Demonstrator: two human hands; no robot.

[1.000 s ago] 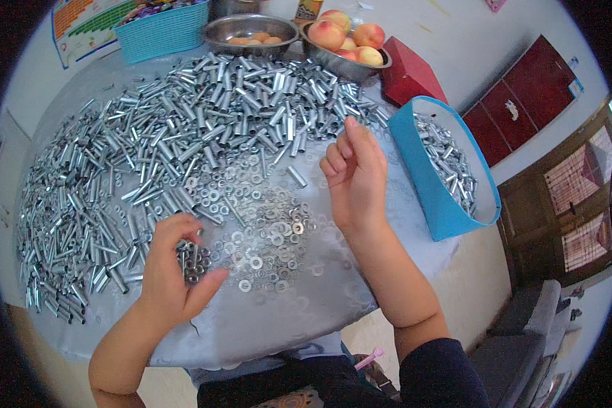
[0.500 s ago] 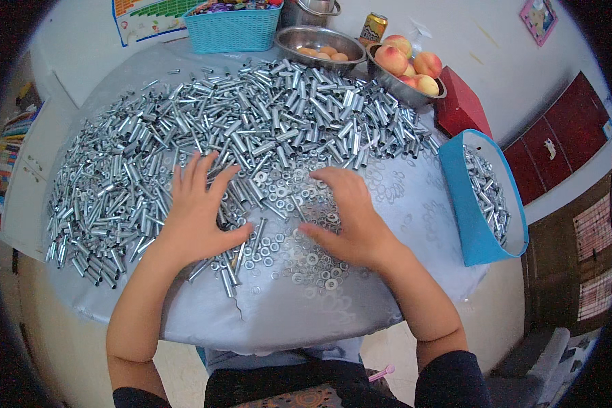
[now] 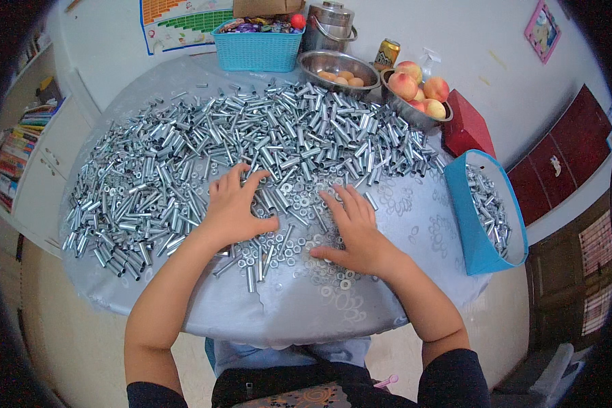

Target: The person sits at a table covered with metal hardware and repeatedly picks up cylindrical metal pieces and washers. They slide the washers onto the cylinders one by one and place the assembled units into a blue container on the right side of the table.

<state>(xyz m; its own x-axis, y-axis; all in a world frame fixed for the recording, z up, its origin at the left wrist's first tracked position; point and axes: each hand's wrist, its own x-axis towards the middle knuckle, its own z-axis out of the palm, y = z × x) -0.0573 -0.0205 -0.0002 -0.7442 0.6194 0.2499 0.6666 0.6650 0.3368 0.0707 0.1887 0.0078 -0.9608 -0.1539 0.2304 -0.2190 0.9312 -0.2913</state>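
A broad heap of shiny metal sleeves (image 3: pixel 285 129) and bolts covers the far and left parts of the table. My left hand (image 3: pixel 234 211) rests at the heap's near edge, fingers spread and thumb pointing right. Small nuts (image 3: pixel 289 251) and several bolts lie loose just beyond its thumb. To the right, my right hand (image 3: pixel 353 231) is over a patch of flat washers (image 3: pixel 333 279), its fingers apart and thumb stretched left. Neither hand shows anything held. Some small parts under both palms are hidden.
A blue fabric bin (image 3: pixel 469 224) of metal parts stands at the right edge. Along the back are a turquoise basket (image 3: pixel 258 53), a steel bowl of eggs (image 3: pixel 313 71), a can (image 3: pixel 387 52), a bowl of peaches (image 3: pixel 415 117) and a red box (image 3: pixel 468 126).
The view has shifted, so the table sits lower and further right. Both hands stay spread over the parts; the left has come slightly nearer the right.
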